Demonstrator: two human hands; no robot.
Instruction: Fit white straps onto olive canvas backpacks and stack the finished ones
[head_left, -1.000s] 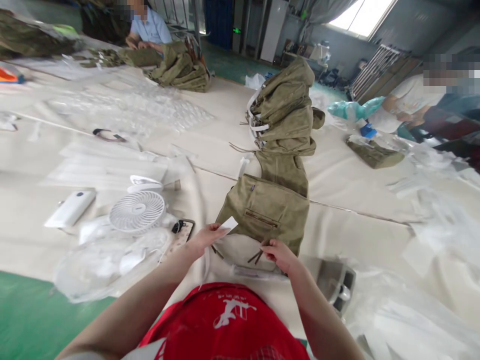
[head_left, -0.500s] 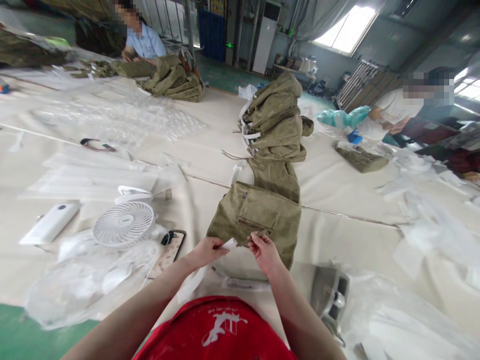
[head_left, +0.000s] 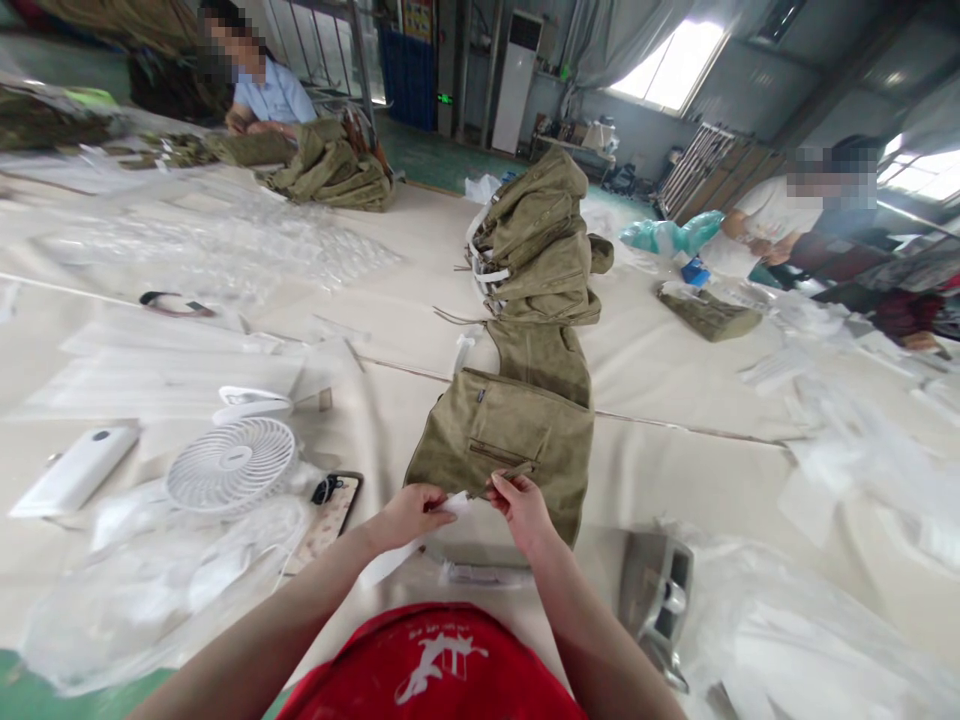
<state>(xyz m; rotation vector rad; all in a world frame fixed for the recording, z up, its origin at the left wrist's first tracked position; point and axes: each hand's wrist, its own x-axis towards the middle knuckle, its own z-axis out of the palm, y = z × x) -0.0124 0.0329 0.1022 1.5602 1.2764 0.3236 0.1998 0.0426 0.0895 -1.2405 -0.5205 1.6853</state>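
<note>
An olive canvas bag (head_left: 517,425) lies flat on the table in front of me, its zipped pocket facing up. Over its near edge, my left hand (head_left: 416,513) is closed, pinching a strip of white paper (head_left: 456,503). My right hand (head_left: 519,508) is closed too, fingertips gripping a thin olive strap (head_left: 514,473) above the bag. The strap's near end and the paper come close together between my hands; whether they touch I cannot tell.
Left of me lie a white fan (head_left: 232,465), a phone (head_left: 330,515), a white power bank (head_left: 79,470) and clear plastic. A grey tape dispenser (head_left: 658,600) stands at right. Stacked olive bags (head_left: 536,245) rise behind the bag. Two people work across the table.
The view has shifted slightly, so the table things sit a little further left. Both hands keep their hold, and the white paper has tilted and turned between my left fingers.
</note>
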